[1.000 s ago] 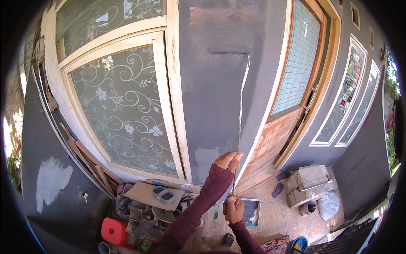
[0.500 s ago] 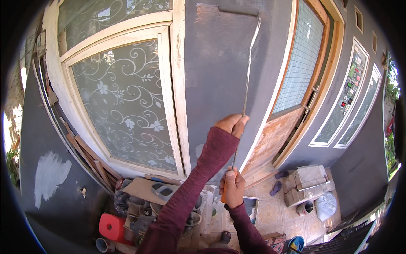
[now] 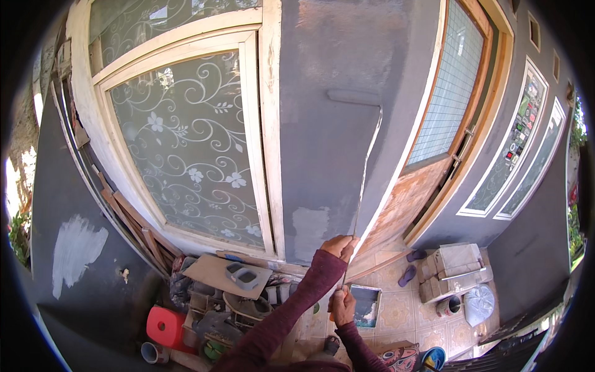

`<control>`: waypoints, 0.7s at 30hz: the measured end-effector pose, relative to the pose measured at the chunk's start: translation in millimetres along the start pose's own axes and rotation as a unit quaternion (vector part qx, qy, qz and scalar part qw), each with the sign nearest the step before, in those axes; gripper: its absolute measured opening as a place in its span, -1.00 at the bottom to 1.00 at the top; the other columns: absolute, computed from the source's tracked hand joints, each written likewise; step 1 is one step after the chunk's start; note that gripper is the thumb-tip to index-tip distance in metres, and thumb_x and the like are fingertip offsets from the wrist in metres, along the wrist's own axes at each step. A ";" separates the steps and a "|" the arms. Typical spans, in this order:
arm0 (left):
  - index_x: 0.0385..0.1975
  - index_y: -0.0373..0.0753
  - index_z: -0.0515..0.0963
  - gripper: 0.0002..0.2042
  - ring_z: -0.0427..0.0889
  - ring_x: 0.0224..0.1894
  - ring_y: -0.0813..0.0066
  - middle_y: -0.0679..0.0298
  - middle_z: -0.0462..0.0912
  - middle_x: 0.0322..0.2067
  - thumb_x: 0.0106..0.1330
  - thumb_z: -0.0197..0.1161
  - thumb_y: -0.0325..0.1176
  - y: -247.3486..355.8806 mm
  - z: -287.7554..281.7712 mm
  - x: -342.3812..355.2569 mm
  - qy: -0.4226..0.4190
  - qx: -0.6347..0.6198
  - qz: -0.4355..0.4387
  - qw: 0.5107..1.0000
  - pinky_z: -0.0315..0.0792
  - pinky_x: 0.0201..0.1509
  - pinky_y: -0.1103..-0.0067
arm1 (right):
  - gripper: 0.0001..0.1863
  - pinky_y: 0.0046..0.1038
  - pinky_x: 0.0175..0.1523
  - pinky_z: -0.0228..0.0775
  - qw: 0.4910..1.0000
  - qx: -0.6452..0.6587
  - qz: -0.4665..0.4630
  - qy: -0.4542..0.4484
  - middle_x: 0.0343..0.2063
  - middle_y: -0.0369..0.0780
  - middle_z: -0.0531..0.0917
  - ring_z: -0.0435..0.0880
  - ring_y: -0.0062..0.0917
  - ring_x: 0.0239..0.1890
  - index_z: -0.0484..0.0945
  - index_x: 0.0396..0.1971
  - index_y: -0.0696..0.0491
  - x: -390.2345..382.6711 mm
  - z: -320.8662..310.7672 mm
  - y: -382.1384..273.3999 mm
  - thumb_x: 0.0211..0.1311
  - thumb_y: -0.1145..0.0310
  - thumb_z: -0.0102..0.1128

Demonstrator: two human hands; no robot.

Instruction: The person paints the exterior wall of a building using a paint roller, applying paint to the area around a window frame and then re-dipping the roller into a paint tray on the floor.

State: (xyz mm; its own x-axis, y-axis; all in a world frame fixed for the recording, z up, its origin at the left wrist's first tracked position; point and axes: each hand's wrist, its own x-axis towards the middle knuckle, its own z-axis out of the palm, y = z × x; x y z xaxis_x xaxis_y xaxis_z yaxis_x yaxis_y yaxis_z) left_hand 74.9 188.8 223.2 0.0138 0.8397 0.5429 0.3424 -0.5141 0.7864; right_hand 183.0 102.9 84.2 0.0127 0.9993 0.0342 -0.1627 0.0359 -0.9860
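A paint roller (image 3: pixel 354 97) with a long thin metal rod rests against the grey wall (image 3: pixel 310 142) between the window and the door. My left hand (image 3: pixel 339 246) is closed around the rod partway down. Lower, my right hand (image 3: pixel 342 305) grips the roller's orange handle, of which only a little shows. A lighter, unevenly coated patch (image 3: pixel 311 224) is on the wall left of the rod. On the tiled floor beside my right hand lies a paint tray (image 3: pixel 365 307) with grey paint in it.
A white-framed patterned window (image 3: pixel 180 142) stands left, a wooden door (image 3: pixel 400 211) right. Below the window are a board (image 3: pixel 217 276), buckets and a red stool (image 3: pixel 165 327). Grey blocks (image 3: pixel 455 266), slippers (image 3: pixel 407 275), a can (image 3: pixel 447 306) and a white bag (image 3: pixel 479 304) lie right.
The roller has moved down the wall, and both my hands have come down with it, still gripping rod and handle. More of the pale patch and the paint tray now shows.
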 end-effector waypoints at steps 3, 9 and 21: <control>-0.21 -0.31 0.57 -0.81 0.58 -0.45 0.16 0.03 0.58 -0.46 0.39 0.12 -0.33 -9.3 8.3 1.9 0.008 0.009 0.033 0.999 0.42 -0.35 0.36 | -0.56 -0.62 -0.60 0.22 1.000 -0.010 -0.020 -0.011 -0.71 -0.37 0.43 0.39 -0.72 -0.71 0.43 -0.33 0.12 5.6 -12.1 1.1 0.39 -0.03 0.03; -0.16 -0.31 0.59 -0.80 0.57 -0.42 0.36 0.12 0.60 -0.44 0.39 0.12 -0.35 24.4 -6.7 44.1 0.015 0.003 0.029 0.999 0.43 -0.31 0.47 | -0.62 -0.61 -0.65 0.17 0.997 -0.057 -0.054 -0.016 -0.74 -0.37 0.41 0.36 -0.71 -0.75 0.42 -0.42 0.10 34.0 -4.3 -55.1 0.38 0.06 0.04; -0.07 -0.24 0.62 -0.78 0.57 -0.39 0.54 0.21 0.62 -0.39 0.36 0.13 -0.43 12.2 -30.7 31.5 0.020 -0.014 -0.024 0.999 0.46 -0.26 0.59 | -0.61 -0.63 -0.59 0.25 0.999 -0.028 -0.024 -0.031 -0.70 -0.35 0.46 0.42 -0.73 -0.70 0.44 -0.24 0.15 18.2 36.8 -46.9 0.35 0.06 0.11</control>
State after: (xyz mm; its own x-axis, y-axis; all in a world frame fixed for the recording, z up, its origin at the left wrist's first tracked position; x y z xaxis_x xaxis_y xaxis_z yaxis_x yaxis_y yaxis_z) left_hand 50.7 203.7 258.9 -0.0395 0.8566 0.5144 0.3157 -0.4777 0.8198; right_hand 154.6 119.6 137.1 -0.0416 0.9951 0.0901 -0.1079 0.0852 -0.9905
